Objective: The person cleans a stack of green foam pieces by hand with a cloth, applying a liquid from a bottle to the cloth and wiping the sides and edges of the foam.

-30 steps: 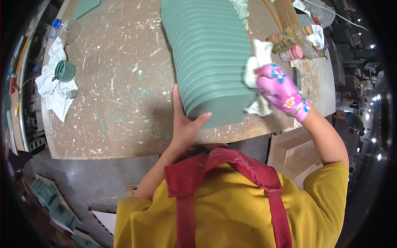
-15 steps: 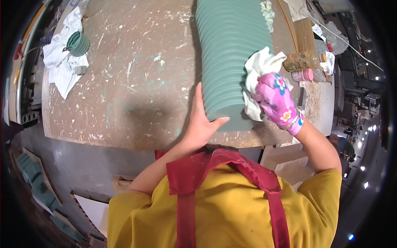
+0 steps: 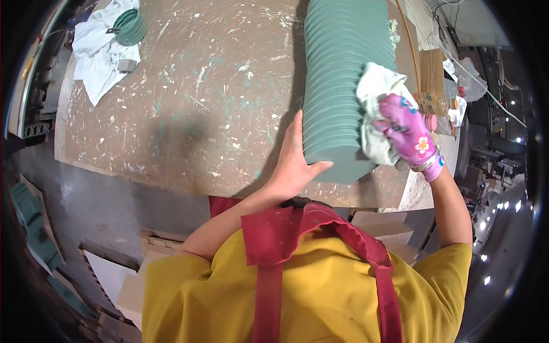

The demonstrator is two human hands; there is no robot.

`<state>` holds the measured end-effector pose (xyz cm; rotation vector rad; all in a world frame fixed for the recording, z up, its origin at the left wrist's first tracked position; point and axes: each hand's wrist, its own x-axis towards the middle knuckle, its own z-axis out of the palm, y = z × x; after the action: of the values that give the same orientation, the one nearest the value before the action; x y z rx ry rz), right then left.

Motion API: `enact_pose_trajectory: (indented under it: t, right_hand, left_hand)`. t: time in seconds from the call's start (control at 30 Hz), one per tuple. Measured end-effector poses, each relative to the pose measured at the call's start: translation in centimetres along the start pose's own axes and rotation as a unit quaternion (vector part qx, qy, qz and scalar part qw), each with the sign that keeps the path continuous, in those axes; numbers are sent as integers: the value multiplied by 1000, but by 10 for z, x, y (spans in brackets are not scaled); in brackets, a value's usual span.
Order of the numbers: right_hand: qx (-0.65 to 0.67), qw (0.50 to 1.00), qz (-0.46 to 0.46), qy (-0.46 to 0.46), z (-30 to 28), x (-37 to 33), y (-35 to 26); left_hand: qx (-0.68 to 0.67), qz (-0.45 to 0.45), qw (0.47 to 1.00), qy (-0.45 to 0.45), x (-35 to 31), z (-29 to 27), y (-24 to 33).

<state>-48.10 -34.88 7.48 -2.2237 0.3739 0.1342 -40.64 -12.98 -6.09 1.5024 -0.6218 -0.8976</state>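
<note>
2 hands total: 1 bare L hand [image 3: 293, 167], 1 R hand [image 3: 405, 127] w/ 1 pink glove [image 3: 424, 150]. Green curved pcs [image 3: 347, 80]: 1 row, upper ctr-R of frame, packed too tight to count. White cloth: 1 under R hand [image 3: 377, 86], 1 more upper L. Also upper L: 1 green cup [image 3: 129, 28], 1 sm. gray block [image 3: 127, 66]. Upper R: 1 thin rod [image 3: 409, 34], 1 pink jar [image 3: 431, 122]. 1 desk [image 3: 189, 131].

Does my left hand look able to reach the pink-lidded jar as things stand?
Probably not directly: your left hand rests against the left side of the green stack, and that stack and your gloved right hand, holding a white cloth, lie between it and the pink-lidded jar.
</note>
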Motion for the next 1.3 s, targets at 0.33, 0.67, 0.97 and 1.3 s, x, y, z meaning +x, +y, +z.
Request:
enact_pose_trajectory:
  t: [0.33,0.67,0.97,1.3]
  right_hand:
    - [-326,898,-52,-292,42,66,-69]
    - [-341,929,-124,76,24,-1,8]
    - [-213,970,-24,114,-13,-13,-6]
    - [-411,863,-240,-168,81,85,-35]
  left_hand:
    - [27,70,996,58,3,9,-9]
    - [6,35,998,45,1,7,-10]
    - [20,25,999,35,3,5,-13]
    - [-13,39,999,6,8,6,-16]
